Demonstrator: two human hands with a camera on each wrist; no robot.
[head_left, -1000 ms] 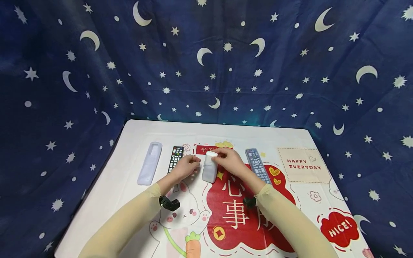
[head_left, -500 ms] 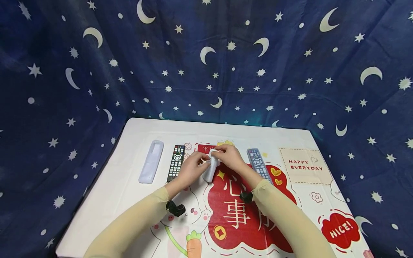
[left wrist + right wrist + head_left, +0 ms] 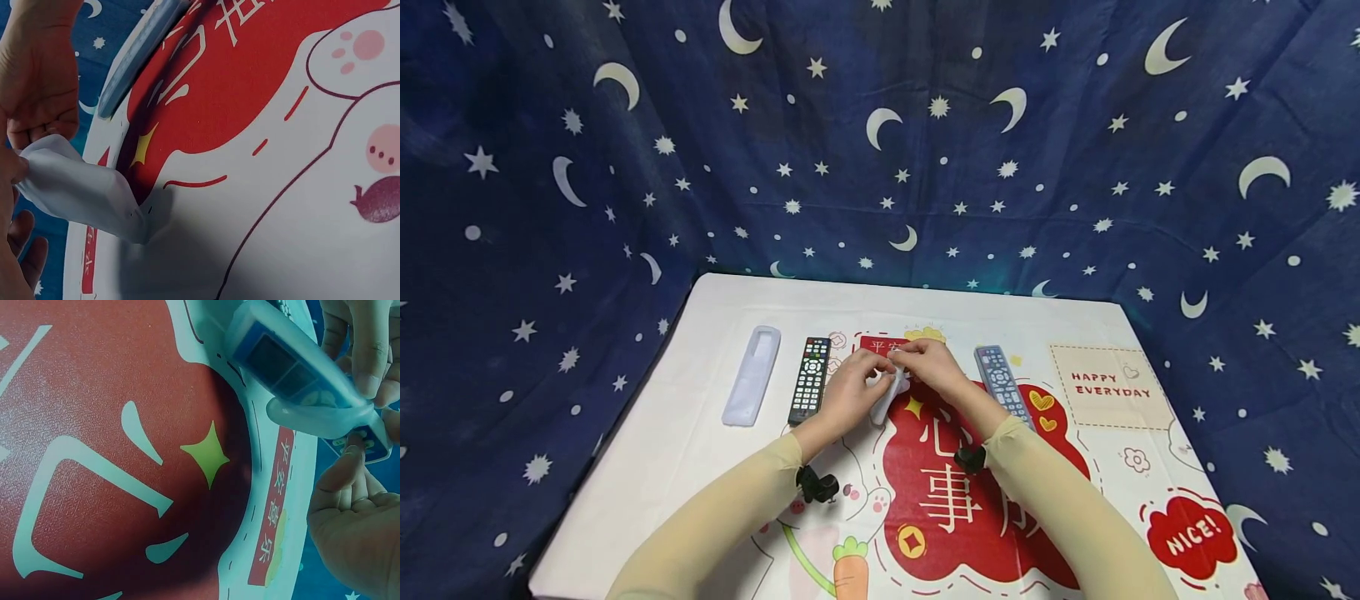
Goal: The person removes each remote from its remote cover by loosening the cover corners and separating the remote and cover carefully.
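A white remote control (image 3: 373, 442) with a dark screen sits mostly inside a translucent silicone cover (image 3: 315, 422), held tilted near the table's middle. One end with buttons sticks out past the cover's folded edge in the right wrist view. My right hand (image 3: 931, 365) pinches that bare end, its thumb on the buttons. My left hand (image 3: 847, 387) grips the cover at the same end, fingers close to the right hand's. In the left wrist view the cover (image 3: 81, 187) shows from its back, its closed end pointing down toward the tabletop.
Left of the hands lie an empty translucent remote cover (image 3: 751, 379) and a black remote (image 3: 809, 379). To the right rests a grey-blue covered remote (image 3: 1000, 379). A printed white tablecloth (image 3: 677, 400) lies beneath, with a dark starry curtain (image 3: 820, 125) behind and around.
My left hand has come in from the left and taken hold of the cover beside the right hand. The covered remote has been turned and tilted.
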